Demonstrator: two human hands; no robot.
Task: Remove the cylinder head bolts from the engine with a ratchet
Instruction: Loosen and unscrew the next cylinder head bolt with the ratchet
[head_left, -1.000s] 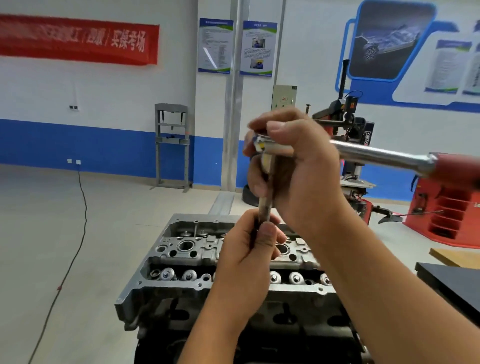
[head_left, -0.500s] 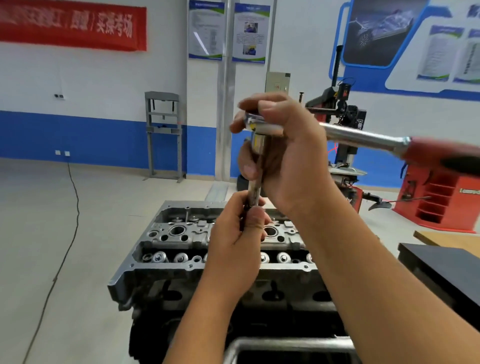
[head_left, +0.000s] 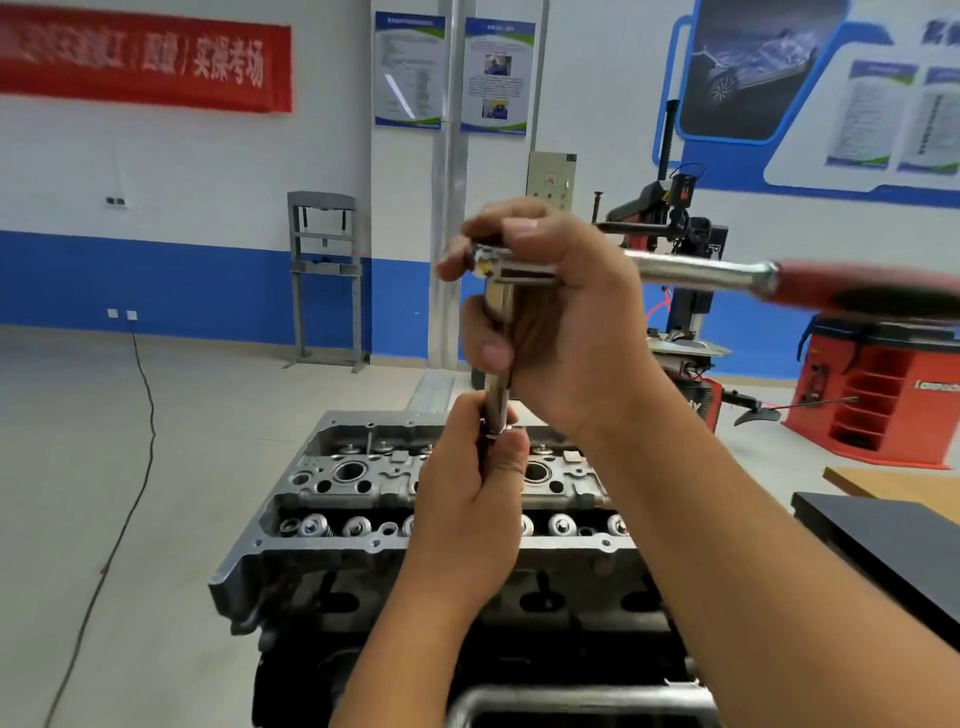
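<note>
Head cam: right hand (head_left: 561, 317) wrapped round the head of the ratchet (head_left: 696, 273), red handle off to the right. Left hand (head_left: 467, 499) pinching the lower end of the extension bar (head_left: 497, 395) hanging off it. All held up above the engine (head_left: 363, 519), not touching. Bolts not really visible.

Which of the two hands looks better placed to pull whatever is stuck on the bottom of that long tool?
Probably the left hand: it already grips the lower tip of the extension bar, above the cylinder head. The right hand holds the ratchet head up top, steadying it.
</note>
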